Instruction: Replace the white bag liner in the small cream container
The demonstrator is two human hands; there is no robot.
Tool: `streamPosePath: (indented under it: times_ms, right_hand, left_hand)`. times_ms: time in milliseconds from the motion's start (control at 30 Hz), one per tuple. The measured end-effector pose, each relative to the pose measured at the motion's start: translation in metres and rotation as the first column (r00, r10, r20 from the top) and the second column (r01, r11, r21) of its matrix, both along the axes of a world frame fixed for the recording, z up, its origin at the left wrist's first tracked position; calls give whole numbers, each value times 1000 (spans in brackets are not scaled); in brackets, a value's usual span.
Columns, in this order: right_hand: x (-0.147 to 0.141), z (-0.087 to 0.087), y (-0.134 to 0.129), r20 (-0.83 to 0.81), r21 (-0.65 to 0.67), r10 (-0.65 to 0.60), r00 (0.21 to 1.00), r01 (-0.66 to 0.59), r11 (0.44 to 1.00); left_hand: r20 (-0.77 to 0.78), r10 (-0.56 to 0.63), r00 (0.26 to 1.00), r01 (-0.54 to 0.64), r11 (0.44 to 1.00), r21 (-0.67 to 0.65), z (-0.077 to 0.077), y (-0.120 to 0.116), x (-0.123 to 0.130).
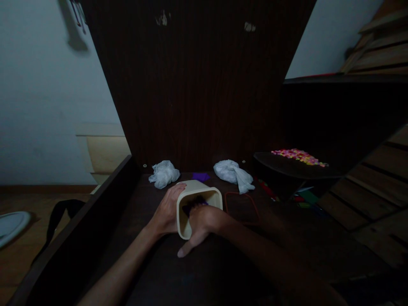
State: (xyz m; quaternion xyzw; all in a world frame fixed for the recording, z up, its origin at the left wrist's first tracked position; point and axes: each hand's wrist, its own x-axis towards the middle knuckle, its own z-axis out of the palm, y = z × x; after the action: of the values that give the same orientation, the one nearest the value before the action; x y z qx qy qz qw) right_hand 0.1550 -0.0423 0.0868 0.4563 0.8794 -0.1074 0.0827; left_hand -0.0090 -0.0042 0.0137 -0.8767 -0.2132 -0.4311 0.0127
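Note:
A cream-coloured plastic container (194, 185) lies on its side on the dark wooden surface, its open mouth towards me. My left hand (168, 208) is wrapped round its left side. My right hand (202, 221) reaches into the mouth, with the thumb sticking out below the rim. The fingers of that hand press on a dark purple, cloth-like piece (187, 208) inside; their tips are hidden. Behind the container lies a flat purple piece (200, 176). To the right of the mouth is a thin reddish rounded-square ring (225, 203).
Two crumpled whitish plastic bags, a left one (164, 174) and a right one (230, 171), sit against the dark back panel (197, 93). Small pink and yellow pieces (298, 156) lie on a dark corner shelf (283, 171) at right. A raised dark edge (95, 212) borders the left.

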Motion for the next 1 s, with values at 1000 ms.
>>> streamPosePath:
  times_ms: [1000]
  right_hand:
    - [38,40,-74,-8,64,147,989,-146,987]
  left_hand:
    - [57,-34,998,35,999,-10,3,1,-6]
